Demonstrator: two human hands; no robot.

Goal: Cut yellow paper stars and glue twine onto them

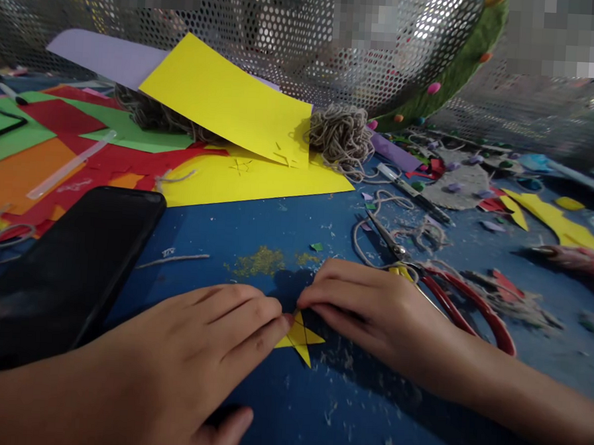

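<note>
Pinching fingertips of the right hand hold the top tip of a yellow paper star on the blue table; the left hand covers its left side, grip hidden.

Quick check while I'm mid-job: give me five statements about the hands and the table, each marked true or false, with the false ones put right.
1. The left hand has fingers on the yellow star. True.
2. The right hand grips the scissors. False: its fingertips are at the star's far point.
3. The black phone lies left of the star. True.
4. The twine bundle is bright red. False: it is greyish brown.
5. The upper yellow sheet overlaps a purple sheet. True.
</note>
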